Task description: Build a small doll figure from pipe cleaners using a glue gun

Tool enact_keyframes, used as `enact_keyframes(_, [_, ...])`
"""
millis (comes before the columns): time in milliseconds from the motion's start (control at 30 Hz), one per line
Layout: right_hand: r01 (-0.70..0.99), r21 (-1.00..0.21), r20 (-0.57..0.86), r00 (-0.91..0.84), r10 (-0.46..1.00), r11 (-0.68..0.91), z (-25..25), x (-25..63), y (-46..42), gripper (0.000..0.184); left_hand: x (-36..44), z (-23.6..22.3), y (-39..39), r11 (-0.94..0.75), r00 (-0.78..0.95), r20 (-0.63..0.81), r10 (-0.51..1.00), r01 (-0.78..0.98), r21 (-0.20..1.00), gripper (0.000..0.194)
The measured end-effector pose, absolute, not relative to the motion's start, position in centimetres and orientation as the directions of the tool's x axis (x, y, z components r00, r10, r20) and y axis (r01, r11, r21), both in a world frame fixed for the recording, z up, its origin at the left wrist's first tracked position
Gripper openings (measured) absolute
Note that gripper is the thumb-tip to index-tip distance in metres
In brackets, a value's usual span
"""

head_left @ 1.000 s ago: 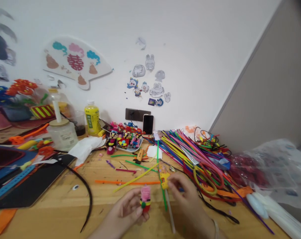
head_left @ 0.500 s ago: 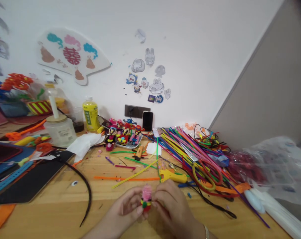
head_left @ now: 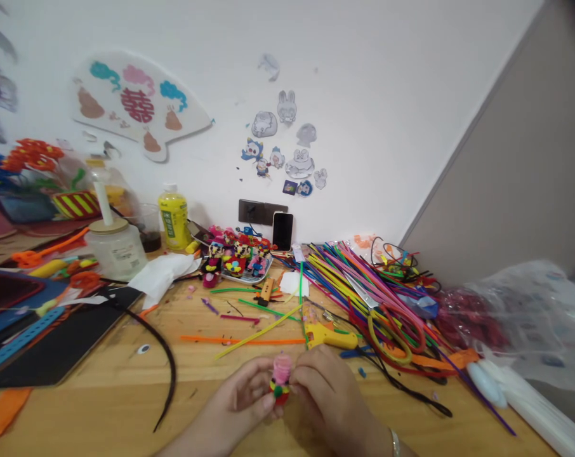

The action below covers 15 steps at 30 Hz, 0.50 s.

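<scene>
Pink pipe-cleaner doll (head_left: 281,379) is sitting just above the surface, and we are pinching it between our left hand (head_left: 242,391) and our right hand (head_left: 328,393). Both hands are curling into a narrow hold, the left taking its red body from one side and the right closing in from the other. This grip is keeping the doll up off the wood, with its green pom-pom (head_left: 278,393) facing us. A silver bangle (head_left: 395,442) is circling the right wrist, well behind the fingers.

Just ahead of the right hand, a yellow hot glue gun (head_left: 329,338) is lying within easy reach. Ahead of the left hand, an orange pipe cleaner (head_left: 240,341) is stretching across the wooden surface (head_left: 101,406), with a yellow pipe cleaner (head_left: 259,331) slanting over it. Farther left of the left hand, a black pipe cleaner (head_left: 166,362) is curving over the wood.

Beyond the right hand, a heap of pipe cleaners (head_left: 363,298) is spreading sideways, with scissors (head_left: 383,333) resting among them and taking up much of that side. Well ahead of both hands, a plate of similar dolls (head_left: 237,266) is sitting near a propped phone (head_left: 282,231), while a crumpled tissue (head_left: 161,279) and a glass jar (head_left: 116,252) are standing farther left.
</scene>
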State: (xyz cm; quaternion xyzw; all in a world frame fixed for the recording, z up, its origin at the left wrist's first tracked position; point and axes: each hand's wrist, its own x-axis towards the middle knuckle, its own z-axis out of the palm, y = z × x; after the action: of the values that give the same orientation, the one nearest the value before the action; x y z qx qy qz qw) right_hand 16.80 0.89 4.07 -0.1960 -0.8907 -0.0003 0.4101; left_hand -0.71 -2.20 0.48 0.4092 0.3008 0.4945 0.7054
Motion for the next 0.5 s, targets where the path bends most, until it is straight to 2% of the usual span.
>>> enact_keyframes(300, [0.343, -0.153, 0.756, -0.563, 0.333, 0.927, 4.06, 16.71, 0.87, 0.022, -0.86, 0.32, -2.04, 0.163, 0.347, 0.004, 0.938, -0.449, 0.878, 0.031])
enact_keyframes(500, [0.315, -0.145, 0.725, -0.611, 0.318, 0.938, 3.79, 16.94, 0.99, 0.025, -0.80, 0.64, -2.16, 0.145, 0.353, 0.015, 0.935, -0.421, 0.895, 0.030])
